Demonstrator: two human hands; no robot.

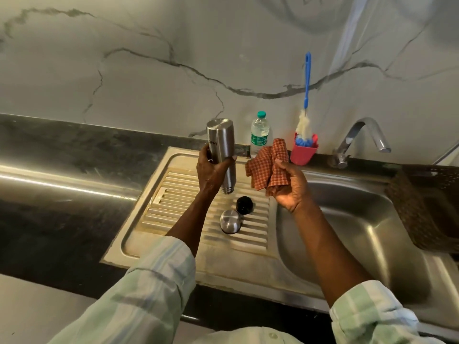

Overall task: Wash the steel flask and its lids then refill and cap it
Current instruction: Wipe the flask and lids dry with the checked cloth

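Note:
My left hand (211, 170) grips the steel flask (221, 142) upside down, its open mouth pointing down over the ribbed drainboard (173, 194). Just to the right, my right hand (290, 187) holds a red checked cloth (268, 167), apart from the flask. On the drainboard below lie a steel cup lid (230, 221), dome up, and a black inner lid (244, 205) close behind it.
A plastic water bottle (259, 132) with a green cap stands behind the drainboard. A red cup (303, 152) holds a blue-handled bottle brush (307, 80). The sink basin (347, 219) lies to the right, with the tap (360, 137) behind and a brown basket (427, 207) on its right rim.

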